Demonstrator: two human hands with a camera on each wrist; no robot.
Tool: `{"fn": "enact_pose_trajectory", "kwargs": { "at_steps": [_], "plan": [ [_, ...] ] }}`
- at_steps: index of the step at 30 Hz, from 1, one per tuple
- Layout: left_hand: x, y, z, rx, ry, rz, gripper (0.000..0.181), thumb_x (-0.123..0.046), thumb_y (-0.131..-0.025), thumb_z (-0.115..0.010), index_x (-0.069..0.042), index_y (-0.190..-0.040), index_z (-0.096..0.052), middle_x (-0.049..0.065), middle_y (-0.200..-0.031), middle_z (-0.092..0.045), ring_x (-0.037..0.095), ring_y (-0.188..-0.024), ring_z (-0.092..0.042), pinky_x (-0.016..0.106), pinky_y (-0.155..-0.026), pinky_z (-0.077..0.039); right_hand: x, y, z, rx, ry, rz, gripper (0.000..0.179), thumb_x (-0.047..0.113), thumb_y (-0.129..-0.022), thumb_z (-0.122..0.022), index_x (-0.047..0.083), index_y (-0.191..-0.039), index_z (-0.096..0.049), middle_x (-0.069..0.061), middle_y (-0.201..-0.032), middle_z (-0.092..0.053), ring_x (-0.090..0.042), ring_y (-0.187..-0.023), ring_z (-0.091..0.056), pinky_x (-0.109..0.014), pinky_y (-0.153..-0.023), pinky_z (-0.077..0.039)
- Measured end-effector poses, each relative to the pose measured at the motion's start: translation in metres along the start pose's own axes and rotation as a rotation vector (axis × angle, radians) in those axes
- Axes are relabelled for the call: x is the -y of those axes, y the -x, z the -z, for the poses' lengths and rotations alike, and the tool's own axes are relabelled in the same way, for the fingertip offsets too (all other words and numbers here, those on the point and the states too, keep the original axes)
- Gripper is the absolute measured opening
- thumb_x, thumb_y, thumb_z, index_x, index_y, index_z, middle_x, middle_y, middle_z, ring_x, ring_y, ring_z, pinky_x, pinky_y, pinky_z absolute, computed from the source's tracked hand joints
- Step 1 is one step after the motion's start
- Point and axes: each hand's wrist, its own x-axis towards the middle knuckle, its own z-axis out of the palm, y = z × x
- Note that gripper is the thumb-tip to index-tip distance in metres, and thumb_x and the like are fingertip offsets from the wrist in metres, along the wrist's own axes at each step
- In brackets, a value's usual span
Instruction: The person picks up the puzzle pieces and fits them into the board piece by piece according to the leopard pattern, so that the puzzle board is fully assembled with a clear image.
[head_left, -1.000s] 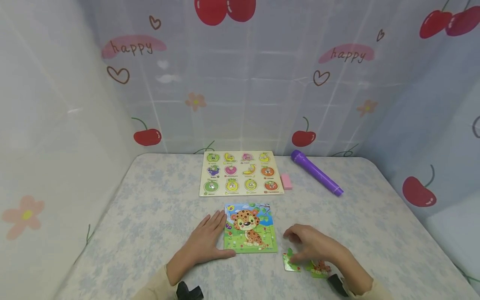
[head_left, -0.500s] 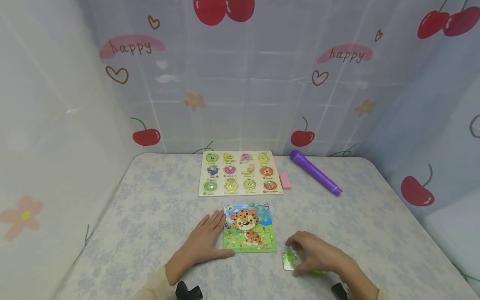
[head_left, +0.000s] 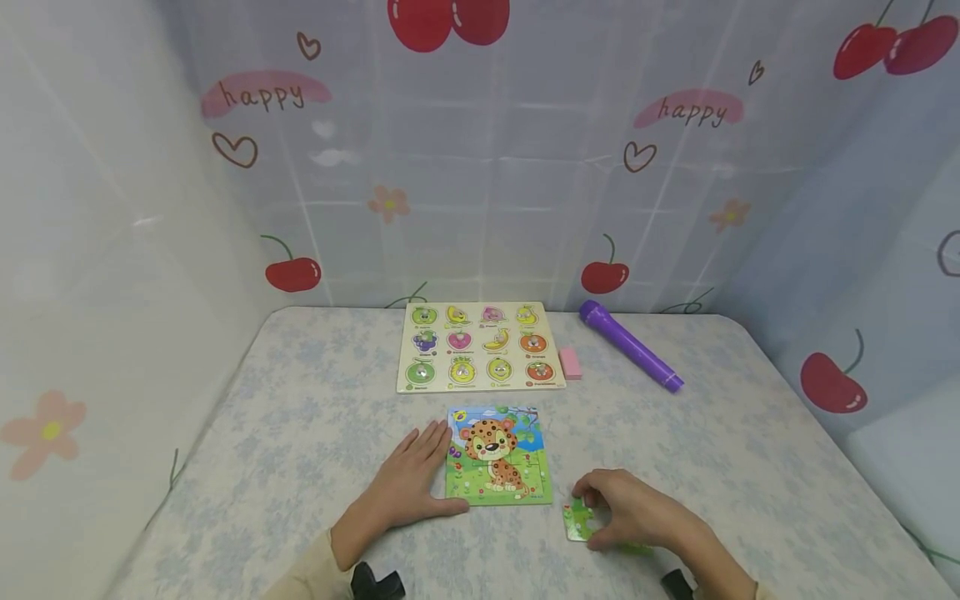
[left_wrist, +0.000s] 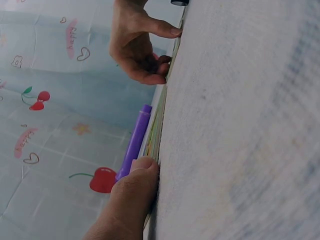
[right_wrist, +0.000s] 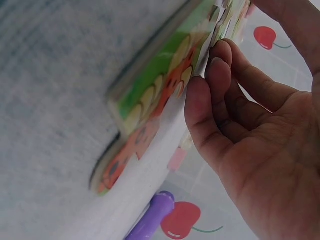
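A square jigsaw puzzle [head_left: 498, 458] with a cartoon leopard lies at the middle front of the table. My left hand [head_left: 408, 479] rests flat along its left side, fingertips at the upper left edge and thumb [left_wrist: 137, 182] at the lower left corner. To the right of the puzzle, my right hand [head_left: 633, 508] has its thumb and curled forefinger at opposite edges of a small green puzzle piece [head_left: 576, 523]. Another puzzle piece [right_wrist: 162, 87], orange and green, lies beneath the right palm, mostly hidden in the head view.
Behind the leopard puzzle lies a fruit puzzle board [head_left: 480, 348], with a pink block [head_left: 571, 364] at its right edge. A purple toy microphone [head_left: 632, 347] lies at the back right. A printed curtain [head_left: 510, 167] surrounds the table [head_left: 300, 400] at the back and sides.
My right hand has come down and slightly right, its thumb and forefinger closing in around the green puzzle piece. The left hand keeps its place beside the leopard puzzle.
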Motion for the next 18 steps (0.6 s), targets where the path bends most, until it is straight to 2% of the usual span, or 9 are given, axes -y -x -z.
{"fn": "enact_pose_trajectory", "kwargs": {
  "at_steps": [7,13,18],
  "plan": [
    [-0.0004,0.0003,0.0007,0.001,0.009,-0.004,0.113,-0.084,-0.077,-0.047,-0.006,-0.155,-0.022,0.009,-0.164,-0.018,0.023,-0.152,-0.018,0.047,-0.122,-0.02,-0.0024,0.0002,-0.0005,-0.013,-0.007,0.037,0.051,0.031,-0.065,-0.09,0.013,-0.106,-0.067,0.009,-0.089,-0.059,-0.003,-0.079,-0.05,-0.024,-0.069,-0.046],
    [0.0002,0.0,0.0005,0.002,0.004,-0.001,0.113,-0.084,-0.077,-0.046,-0.007,-0.156,-0.022,0.008,-0.164,-0.018,0.023,-0.152,-0.017,0.047,-0.122,-0.02,-0.0011,0.0006,-0.0002,-0.021,0.004,0.037,0.051,0.031,-0.065,-0.09,0.013,-0.106,-0.067,0.01,-0.089,-0.06,-0.003,-0.08,-0.051,-0.025,-0.071,-0.047],
    [-0.0001,0.0005,0.0009,-0.001,0.009,-0.003,0.113,-0.085,-0.077,-0.046,-0.007,-0.156,-0.022,0.008,-0.164,-0.018,0.023,-0.152,-0.017,0.047,-0.122,-0.02,-0.0024,0.0022,0.0008,-0.061,0.006,0.061,0.052,0.031,-0.064,-0.09,0.011,-0.107,-0.068,0.009,-0.09,-0.06,-0.002,-0.081,-0.052,-0.023,-0.07,-0.048]
  ]
}}
